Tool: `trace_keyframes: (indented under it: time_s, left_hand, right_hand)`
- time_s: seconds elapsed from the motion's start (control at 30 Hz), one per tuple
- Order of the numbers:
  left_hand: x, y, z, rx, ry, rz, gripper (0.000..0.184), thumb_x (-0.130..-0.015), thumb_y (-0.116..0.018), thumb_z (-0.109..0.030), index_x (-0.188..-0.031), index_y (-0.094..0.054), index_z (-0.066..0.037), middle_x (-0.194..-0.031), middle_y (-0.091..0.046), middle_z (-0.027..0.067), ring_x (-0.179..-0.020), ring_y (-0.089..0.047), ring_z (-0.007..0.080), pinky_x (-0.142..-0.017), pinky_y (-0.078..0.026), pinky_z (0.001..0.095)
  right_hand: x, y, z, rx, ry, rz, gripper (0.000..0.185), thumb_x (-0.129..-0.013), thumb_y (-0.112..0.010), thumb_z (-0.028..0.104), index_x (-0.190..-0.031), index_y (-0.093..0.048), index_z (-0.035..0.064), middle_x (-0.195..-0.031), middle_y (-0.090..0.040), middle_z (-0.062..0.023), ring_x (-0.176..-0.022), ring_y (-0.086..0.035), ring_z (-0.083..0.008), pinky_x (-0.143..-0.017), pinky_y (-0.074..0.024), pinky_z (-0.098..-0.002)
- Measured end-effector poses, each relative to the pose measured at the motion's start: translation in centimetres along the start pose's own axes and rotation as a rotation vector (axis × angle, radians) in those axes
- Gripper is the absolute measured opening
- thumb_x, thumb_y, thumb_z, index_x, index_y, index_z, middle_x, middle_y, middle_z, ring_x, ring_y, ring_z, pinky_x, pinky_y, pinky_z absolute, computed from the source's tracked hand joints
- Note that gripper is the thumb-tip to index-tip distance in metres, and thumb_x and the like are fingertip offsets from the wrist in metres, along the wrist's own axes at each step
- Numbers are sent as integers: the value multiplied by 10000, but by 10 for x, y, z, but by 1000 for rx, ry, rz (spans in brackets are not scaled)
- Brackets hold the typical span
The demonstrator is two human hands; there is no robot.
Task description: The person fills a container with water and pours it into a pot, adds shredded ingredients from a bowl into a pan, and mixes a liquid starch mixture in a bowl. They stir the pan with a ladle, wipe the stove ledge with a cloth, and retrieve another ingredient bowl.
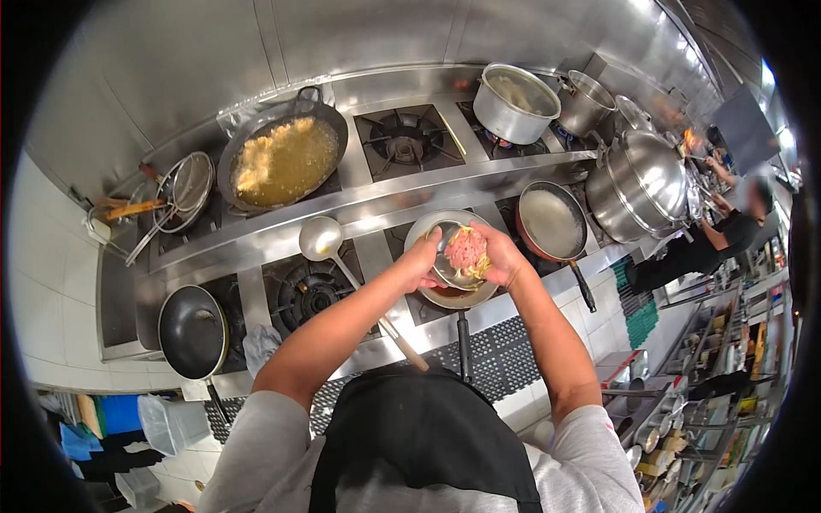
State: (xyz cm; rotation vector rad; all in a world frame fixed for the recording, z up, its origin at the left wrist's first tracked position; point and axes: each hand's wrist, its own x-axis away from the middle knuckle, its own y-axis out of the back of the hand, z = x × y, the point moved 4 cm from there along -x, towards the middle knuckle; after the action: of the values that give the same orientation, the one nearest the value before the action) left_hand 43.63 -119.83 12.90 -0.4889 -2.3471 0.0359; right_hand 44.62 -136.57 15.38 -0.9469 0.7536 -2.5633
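A metal bowl (445, 265) holding pink sliced meat (467, 250) and yellowish strips is tilted over a light-coloured frying pan (425, 224) on the front burners. My left hand (421, 258) grips the bowl's left side. On its right side, my right hand (503, 255) has its fingers round the rim by the meat. Part of the pan's inside, with brownish liquid at its lower edge, shows below the bowl. The pan's black handle (464, 346) points toward me.
A wok (332, 120) of bubbling oil with golden food sits back left. A large ladle (321, 238) lies left of my left arm. Around stand a black pan (192, 329), a red-rimmed pan (552, 224), a pot (516, 115) and a steamer (637, 184). Another person (718, 235) stands far right.
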Motion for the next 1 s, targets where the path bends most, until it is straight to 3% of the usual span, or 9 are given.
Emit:
trace_keyframes:
  time_s: [0.1,0.2,0.23,0.33,0.43,0.53,0.7,0.9,1.0]
  left_hand:
    - [-11,-3,5,-71,-150,-204,747,-1040,-308,-681,-1513,-392,-109,-1356,-599,149,-1029,-698,273,-806,-567,449]
    - [-11,3,8,-182,-289,-288,826,-1044,-332,-670,-1527,-365,0,-1389,-572,264,-1036,-699,357,-800,-587,434]
    - [-17,10,15,-174,-334,-344,883,-1035,-358,-681,-1559,-314,27,-1452,-525,285,-1132,-661,362,-809,-585,408]
    - [9,22,21,-103,-405,-430,869,-1050,-358,-654,-1541,-337,63,-1484,-501,283,-1210,-620,348,-925,-546,377]
    - [23,57,44,-130,-628,-400,828,-1075,-353,-612,-1529,-362,81,-1473,-517,271,-1285,-572,315,-1049,-470,360]
    - [79,76,75,265,-516,-238,716,-1104,-391,-523,-1483,-441,82,-1467,-547,197,-1331,-547,236,-1125,-410,356]
    - [167,96,121,650,-517,-289,626,-1119,-373,-466,-1504,-426,25,-1486,-539,172,-1366,-530,260,-1163,-397,403]
    - [214,128,182,735,-529,-430,674,-1104,-378,-518,-1516,-397,15,-1517,-506,166,-1400,-496,270,-1180,-369,435]
    - [230,127,189,748,-534,-436,685,-1099,-376,-532,-1535,-375,-3,-1518,-504,165,-1395,-503,281,-1173,-387,445]
  right_hand:
    - [-10,22,13,-128,8,-15,524,-1083,-375,432,-1224,-637,1,-1118,-725,-176,-949,-718,-305,-754,-569,-427]
    - [-8,32,34,-199,23,93,551,-1076,-400,447,-1225,-632,-30,-1140,-714,-192,-962,-710,-326,-803,-585,-484]
    - [-4,37,43,-197,60,87,521,-1067,-443,434,-1229,-626,-26,-1169,-705,-198,-995,-703,-336,-834,-583,-486]
    - [2,42,62,-326,143,31,485,-1058,-494,408,-1241,-616,-24,-1202,-694,-203,-1045,-692,-341,-878,-577,-490]
    - [7,53,71,-360,167,66,412,-1052,-538,360,-1237,-612,-1,-1226,-672,-233,-1091,-676,-359,-965,-556,-517]
    - [6,61,62,-429,130,59,354,-1048,-563,325,-1216,-623,19,-1216,-673,-232,-1092,-672,-364,-977,-553,-518]
    - [2,60,45,-451,122,-29,347,-1048,-565,320,-1197,-624,12,-1187,-676,-225,-1069,-673,-366,-975,-559,-524]
    - [-13,68,29,-390,73,11,289,-1030,-607,270,-1169,-626,18,-1120,-691,-198,-943,-692,-317,-772,-592,-453]
    - [-18,68,26,-304,94,-137,240,-1014,-636,243,-1132,-631,34,-1025,-709,-159,-842,-693,-266,-656,-572,-403]
